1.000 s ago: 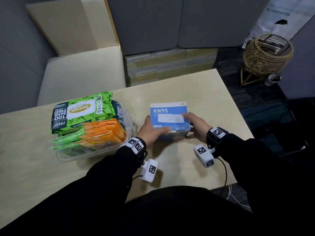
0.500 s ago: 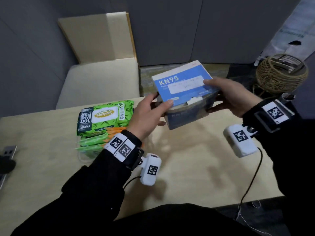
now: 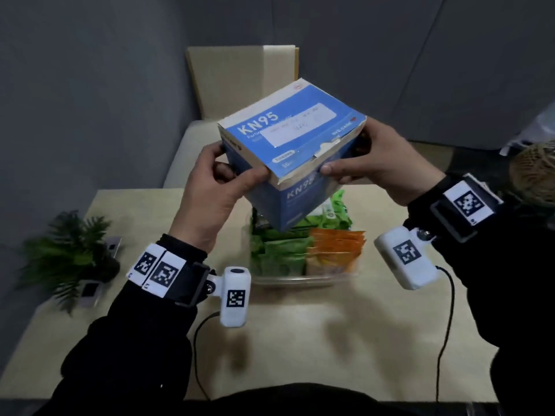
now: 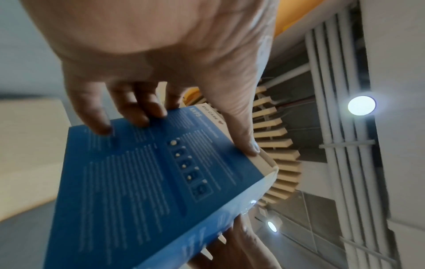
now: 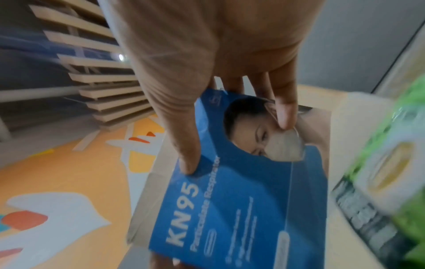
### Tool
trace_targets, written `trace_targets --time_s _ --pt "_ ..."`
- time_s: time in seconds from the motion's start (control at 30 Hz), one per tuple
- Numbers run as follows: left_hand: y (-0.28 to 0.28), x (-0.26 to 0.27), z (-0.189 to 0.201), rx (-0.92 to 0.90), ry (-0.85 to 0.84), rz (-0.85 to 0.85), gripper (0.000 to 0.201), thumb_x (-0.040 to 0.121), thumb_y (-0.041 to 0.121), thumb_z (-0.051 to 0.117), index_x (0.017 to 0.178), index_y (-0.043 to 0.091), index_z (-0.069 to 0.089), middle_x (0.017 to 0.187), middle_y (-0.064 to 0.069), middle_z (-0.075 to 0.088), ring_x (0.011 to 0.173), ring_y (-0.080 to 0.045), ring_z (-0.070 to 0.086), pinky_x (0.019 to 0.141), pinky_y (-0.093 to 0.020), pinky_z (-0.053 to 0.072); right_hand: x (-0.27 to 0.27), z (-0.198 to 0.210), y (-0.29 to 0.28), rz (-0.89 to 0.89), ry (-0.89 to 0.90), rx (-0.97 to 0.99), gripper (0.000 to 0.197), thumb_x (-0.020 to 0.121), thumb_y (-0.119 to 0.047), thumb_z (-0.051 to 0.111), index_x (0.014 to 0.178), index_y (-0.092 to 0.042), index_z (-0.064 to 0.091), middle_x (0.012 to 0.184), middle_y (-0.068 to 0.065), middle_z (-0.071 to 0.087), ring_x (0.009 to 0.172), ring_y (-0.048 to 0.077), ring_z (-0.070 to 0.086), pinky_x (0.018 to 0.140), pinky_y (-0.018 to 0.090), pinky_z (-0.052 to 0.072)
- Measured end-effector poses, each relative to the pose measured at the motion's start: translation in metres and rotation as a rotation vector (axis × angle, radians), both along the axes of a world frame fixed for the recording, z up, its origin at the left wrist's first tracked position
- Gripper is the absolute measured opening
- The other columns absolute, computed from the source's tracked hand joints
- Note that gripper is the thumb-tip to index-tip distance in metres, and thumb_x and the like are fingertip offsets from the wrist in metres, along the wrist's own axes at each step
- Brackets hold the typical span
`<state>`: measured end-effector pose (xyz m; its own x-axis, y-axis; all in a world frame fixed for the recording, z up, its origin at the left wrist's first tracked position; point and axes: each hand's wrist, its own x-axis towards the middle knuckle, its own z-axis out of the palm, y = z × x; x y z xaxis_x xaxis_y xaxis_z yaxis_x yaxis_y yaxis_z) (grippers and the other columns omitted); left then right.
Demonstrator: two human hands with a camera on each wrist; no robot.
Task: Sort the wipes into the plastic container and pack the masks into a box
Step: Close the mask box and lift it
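Observation:
A blue KN95 mask box (image 3: 288,136) hangs tilted in the air above the table, held between both hands. My left hand (image 3: 222,181) grips its left side, thumb on the lid edge and fingers on the printed back face (image 4: 147,163). My right hand (image 3: 360,163) grips its right side, thumb on the lid edge and fingers on the picture face (image 5: 248,182). The lid lies shut with a torn tab. Below it, a clear plastic container (image 3: 303,279) holds green wipe packs (image 3: 279,253) and orange wipe packs (image 3: 336,247). No loose masks show.
The light wooden table (image 3: 300,340) carries a small green plant (image 3: 69,250) at the left, with a phone-like device (image 3: 90,291) beside it. A beige chair (image 3: 240,82) stands behind the table. A wicker object (image 3: 534,169) sits at the right edge.
Both hands have lifted the mask box off the table and tilted it up toward me. It now hangs over the wipe container.

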<state>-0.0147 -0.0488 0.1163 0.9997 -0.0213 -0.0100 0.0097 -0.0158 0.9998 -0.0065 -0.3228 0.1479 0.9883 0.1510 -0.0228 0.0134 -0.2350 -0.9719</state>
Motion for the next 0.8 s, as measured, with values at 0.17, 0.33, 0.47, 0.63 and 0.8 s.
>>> trace_targets --time_s 0.17,0.33,0.47,0.63,0.8 --pt "0.117 0.012 -0.014 -0.062 0.053 0.14 0.091 0.058 0.045 0.088 0.137 0.028 0.046 0.132 0.01 0.063 0.105 0.003 0.068 0.078 -0.033 0.059 0.035 -0.027 0.137 0.006 0.025 0.276 0.078 0.067 0.003 0.087 0.138 -0.009 0.055 0.132 0.018 0.066 0.124 0.035 0.063 0.101 0.047 0.057" --pt "0.196 0.02 -0.078 -0.091 0.133 0.263 0.088 0.056 0.035 0.091 0.127 0.026 0.04 0.117 0.004 0.067 0.111 -0.013 0.067 0.087 -0.041 0.057 0.064 -0.069 0.255 -0.032 0.146 0.339 0.063 0.064 0.002 0.059 0.127 -0.007 0.062 0.118 0.013 0.072 0.109 0.026 0.068 0.096 0.041 0.056" --pt "0.235 0.027 -0.143 -0.011 0.206 0.282 0.11 0.045 0.039 0.102 0.138 0.023 0.045 0.133 -0.002 0.067 0.124 -0.02 0.065 0.107 -0.053 0.052 0.079 -0.12 0.301 -0.069 0.479 0.416 0.059 0.08 -0.005 0.041 0.128 -0.029 0.065 0.107 -0.008 0.064 0.094 0.011 0.055 0.077 0.034 0.048" --pt "0.255 0.017 -0.214 -0.006 0.334 0.242 0.108 0.047 0.028 0.099 0.143 0.025 0.051 0.127 -0.002 0.073 0.118 -0.023 0.069 0.095 -0.041 0.058 0.077 -0.193 0.333 -0.103 0.616 0.429 0.039 0.098 -0.015 0.058 0.133 -0.03 0.061 0.118 -0.006 0.072 0.101 0.014 0.067 0.088 0.038 0.053" --pt "0.268 0.003 -0.242 -0.057 0.447 0.218 0.09 0.059 0.034 0.092 0.14 0.021 0.057 0.12 -0.003 0.077 0.11 -0.023 0.073 0.083 -0.033 0.059 0.053 -0.261 0.352 -0.146 0.65 0.268 0.037 0.088 0.0 0.071 0.124 -0.001 0.06 0.12 0.019 0.072 0.108 0.039 0.072 0.093 0.048 0.06"
